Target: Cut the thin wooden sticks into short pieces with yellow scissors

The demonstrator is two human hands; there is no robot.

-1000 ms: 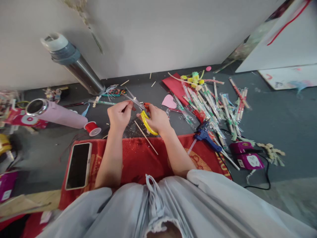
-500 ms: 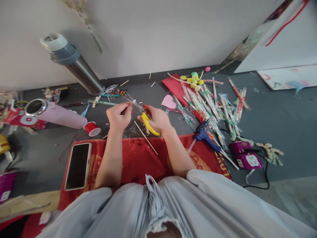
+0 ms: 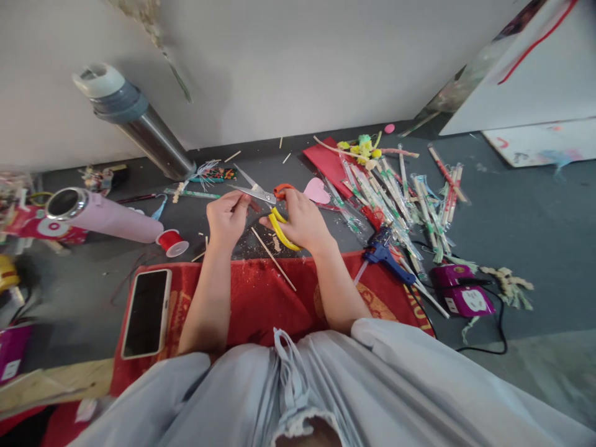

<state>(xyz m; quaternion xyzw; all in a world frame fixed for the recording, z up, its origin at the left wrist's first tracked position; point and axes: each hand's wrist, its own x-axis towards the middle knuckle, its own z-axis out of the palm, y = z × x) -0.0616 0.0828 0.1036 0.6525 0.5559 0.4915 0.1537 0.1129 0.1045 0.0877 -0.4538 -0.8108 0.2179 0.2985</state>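
Note:
My right hand (image 3: pixel 305 223) is closed around the yellow and orange handles of a pair of scissors (image 3: pixel 279 229). Their metal blades stand apart and point left, over the table. Close to the blades, my left hand (image 3: pixel 227 218) is pinched, thumb against fingers; what it holds is too small to make out. Below and between the hands a thin wooden stick (image 3: pixel 273 259) lies partly on the red towel (image 3: pixel 265 304). Small pale crumbs and cut bits are scattered on the dark table around it.
A steel thermos (image 3: pixel 156 139), pink bottle (image 3: pixel 109 217), red thread spool (image 3: pixel 173 242) and phone (image 3: pixel 146 313) are on the left. To the right are a pink paper heart (image 3: pixel 316 190), several wrapped sticks (image 3: pixel 388 192), a blue glue gun (image 3: pixel 388 262) and a purple power socket (image 3: pixel 463 292) with a cable.
The scissors' blades, nearly together half a second ago, are now spread wide, and the handles have parted. A short stick bit now shows beside my left wrist. Both hands stay nearly in place.

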